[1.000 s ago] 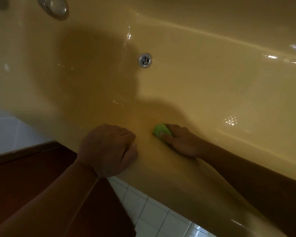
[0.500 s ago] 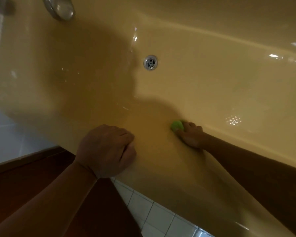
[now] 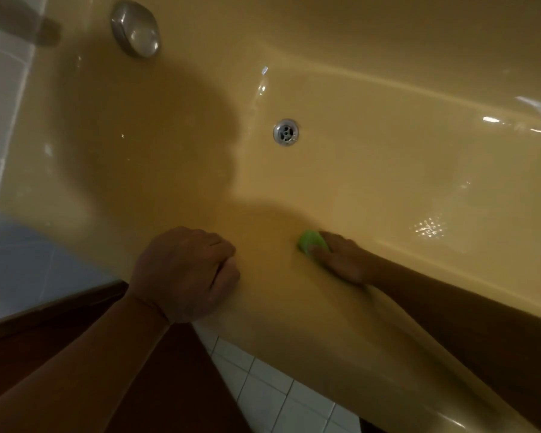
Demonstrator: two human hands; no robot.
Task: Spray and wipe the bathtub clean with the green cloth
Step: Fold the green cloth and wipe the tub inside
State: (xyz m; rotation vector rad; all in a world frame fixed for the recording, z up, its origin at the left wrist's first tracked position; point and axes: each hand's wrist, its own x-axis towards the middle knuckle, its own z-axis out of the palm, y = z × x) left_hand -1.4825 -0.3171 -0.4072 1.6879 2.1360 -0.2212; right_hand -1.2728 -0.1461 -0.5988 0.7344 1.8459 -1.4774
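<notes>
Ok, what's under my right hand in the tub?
The green cloth: a bunched end shows past the fingers of the right hand, against the bathtub wall. The rest is covered by the palm.

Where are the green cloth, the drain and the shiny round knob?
green cloth (image 3: 308,241): head view, on its uncovered green part.
drain (image 3: 285,132): head view, on its metal centre.
shiny round knob (image 3: 136,29): head view, on its domed face.

- Left hand (image 3: 185,273): bare, knuckles and a wrist crease plainly showing.
- Left forearm (image 3: 85,370): bare along its whole visible length.
- Right hand (image 3: 344,260) — bare, dim in shadow.
- Right forearm (image 3: 450,314) — bare too, likewise shadowed.
</notes>
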